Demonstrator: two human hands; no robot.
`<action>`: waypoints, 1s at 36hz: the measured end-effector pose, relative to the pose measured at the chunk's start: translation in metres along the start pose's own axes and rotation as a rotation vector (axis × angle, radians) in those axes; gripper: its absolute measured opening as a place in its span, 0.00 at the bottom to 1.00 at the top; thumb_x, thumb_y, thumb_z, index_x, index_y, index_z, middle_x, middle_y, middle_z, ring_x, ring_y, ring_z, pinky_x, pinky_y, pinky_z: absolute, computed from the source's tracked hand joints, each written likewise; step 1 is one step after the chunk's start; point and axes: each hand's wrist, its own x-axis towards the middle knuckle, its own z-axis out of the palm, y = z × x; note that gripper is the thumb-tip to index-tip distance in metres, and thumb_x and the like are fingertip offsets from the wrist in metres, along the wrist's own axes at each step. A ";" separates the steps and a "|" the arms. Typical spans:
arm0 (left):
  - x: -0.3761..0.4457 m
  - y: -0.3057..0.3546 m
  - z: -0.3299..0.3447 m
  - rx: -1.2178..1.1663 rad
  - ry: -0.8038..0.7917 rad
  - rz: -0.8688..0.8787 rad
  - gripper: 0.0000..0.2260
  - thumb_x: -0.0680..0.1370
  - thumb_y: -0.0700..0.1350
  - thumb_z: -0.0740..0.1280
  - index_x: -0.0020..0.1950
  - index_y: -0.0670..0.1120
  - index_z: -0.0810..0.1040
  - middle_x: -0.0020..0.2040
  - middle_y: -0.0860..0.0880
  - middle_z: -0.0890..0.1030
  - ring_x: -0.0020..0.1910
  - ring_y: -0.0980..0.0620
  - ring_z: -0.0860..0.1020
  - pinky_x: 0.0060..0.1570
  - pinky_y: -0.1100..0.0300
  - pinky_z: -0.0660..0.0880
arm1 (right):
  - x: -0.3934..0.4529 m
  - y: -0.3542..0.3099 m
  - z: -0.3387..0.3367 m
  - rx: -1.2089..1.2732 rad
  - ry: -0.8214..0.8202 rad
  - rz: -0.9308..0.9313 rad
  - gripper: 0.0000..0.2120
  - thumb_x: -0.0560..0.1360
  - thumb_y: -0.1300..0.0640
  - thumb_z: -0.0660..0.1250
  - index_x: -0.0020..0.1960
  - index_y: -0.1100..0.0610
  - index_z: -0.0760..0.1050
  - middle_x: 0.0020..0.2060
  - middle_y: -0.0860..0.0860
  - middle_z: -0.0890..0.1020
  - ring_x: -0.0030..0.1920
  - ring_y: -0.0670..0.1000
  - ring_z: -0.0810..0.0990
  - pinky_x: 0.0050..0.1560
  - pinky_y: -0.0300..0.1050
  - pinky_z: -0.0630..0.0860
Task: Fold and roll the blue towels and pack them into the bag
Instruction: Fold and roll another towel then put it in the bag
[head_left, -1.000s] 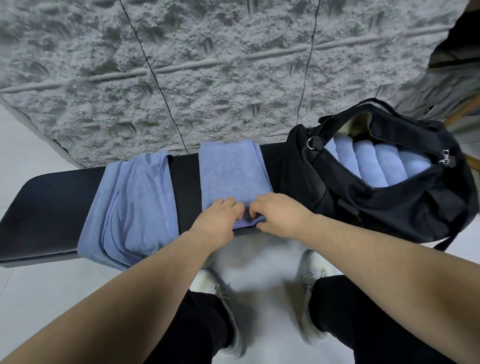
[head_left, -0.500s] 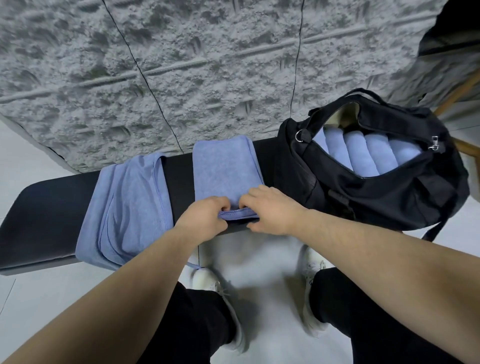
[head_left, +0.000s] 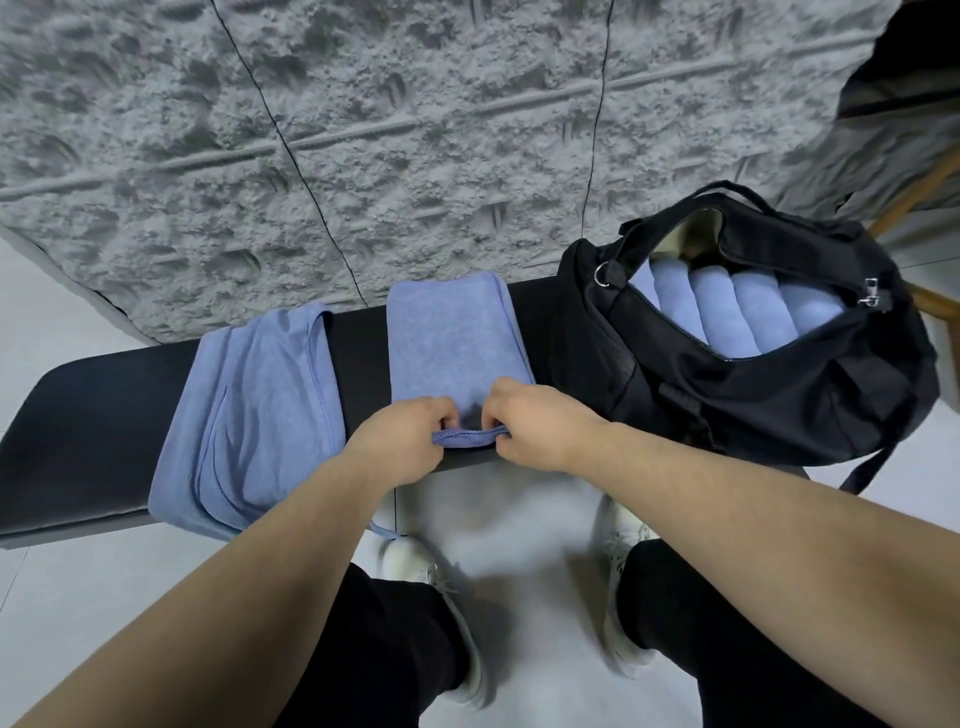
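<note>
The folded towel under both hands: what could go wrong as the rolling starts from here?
1. The folded towel is gripped only at its near edge by the left hand and right hand; the roll may start loose or crooked.
2. The loose towel overhangs the bench and might slide off.
3. The bag already holds several rolls; space looks tight.

Near edge of folded blue towel now lifted off worktop and curled up and back into a small first roll; 1.0 s ago flat under the fingertips. Left hand turned from fingers laid flat on the hem to fingers curled round the rolled edge. Right hand likewise, pinching the hem at its right end. Gap between the two hands wider than before, dark hollow of the roll showing between them.
</note>
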 end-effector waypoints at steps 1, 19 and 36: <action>-0.001 -0.001 -0.001 -0.003 0.012 -0.008 0.11 0.74 0.38 0.64 0.45 0.55 0.72 0.43 0.54 0.78 0.43 0.49 0.77 0.45 0.51 0.77 | 0.000 0.000 0.000 0.003 -0.007 0.003 0.10 0.75 0.61 0.62 0.53 0.54 0.78 0.52 0.51 0.73 0.44 0.56 0.76 0.47 0.52 0.75; 0.002 -0.020 -0.001 -0.316 -0.018 -0.142 0.07 0.76 0.47 0.72 0.39 0.54 0.78 0.33 0.56 0.76 0.34 0.55 0.73 0.37 0.64 0.69 | 0.005 0.015 -0.004 0.186 -0.064 0.143 0.11 0.79 0.55 0.63 0.60 0.47 0.78 0.53 0.48 0.81 0.52 0.51 0.77 0.48 0.42 0.72; 0.004 -0.031 0.001 -0.268 0.070 0.031 0.15 0.77 0.35 0.66 0.46 0.57 0.70 0.48 0.53 0.71 0.39 0.56 0.70 0.41 0.68 0.69 | 0.008 0.013 0.000 -0.005 -0.058 0.058 0.16 0.82 0.53 0.59 0.69 0.48 0.68 0.59 0.52 0.76 0.54 0.58 0.77 0.54 0.51 0.73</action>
